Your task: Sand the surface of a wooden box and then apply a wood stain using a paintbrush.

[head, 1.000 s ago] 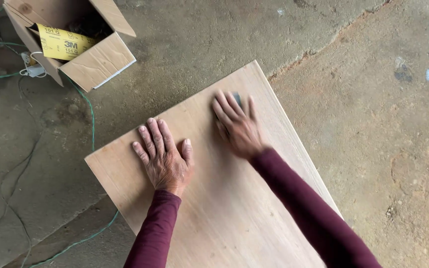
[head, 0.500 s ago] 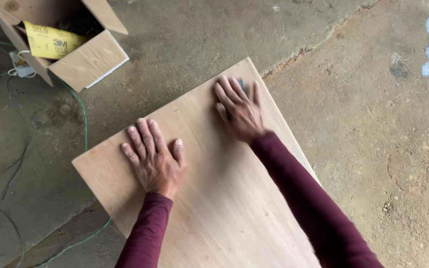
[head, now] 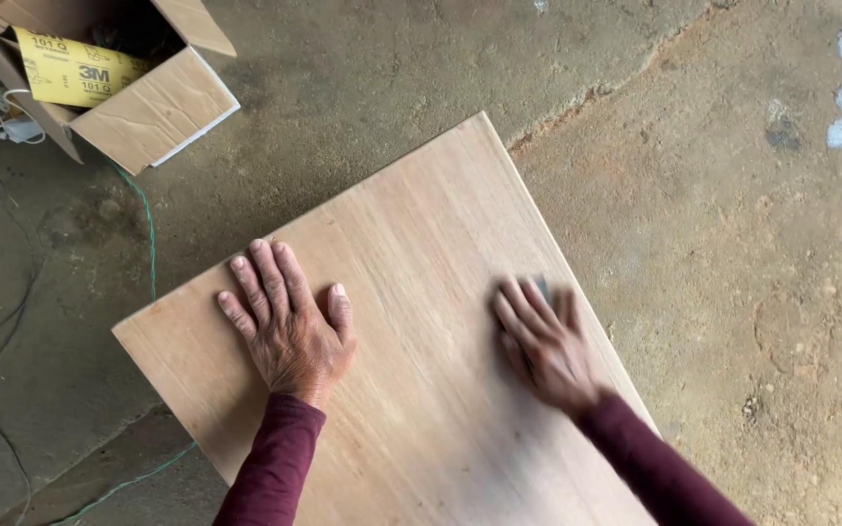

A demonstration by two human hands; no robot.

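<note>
A: Left hand (head: pixel 289 331)?
B: Flat on the plywood board (head: pixel 421 292), palm down, fingers (head: pixel 267 278) spread wide, gripping nothing. Near the board's left corner.
A: Right hand (head: pixel 543 346)?
B: Blurred. Pressed down on the board near its right edge, fingers laid out flat over something small and dark, a bit of it peeks past the fingertips. Can't tell what it is, and can't tell whether the fingers actually grip it.
A: Where's the board?
B: Lying flat on the concrete floor (head: pixel 733 292), turned at an angle, one corner pointing away from the person.
A: Sleeves?
B: Dark red, both arms.
A: Other stuff?
B: Open cardboard box (head: pixel 148 107) top left on the floor, yellow packet (head: pixel 75 70) inside. Green wire (head: pixel 143 219) runs along the floor left of the board. White plug (head: pixel 17 127) beside the box.
</note>
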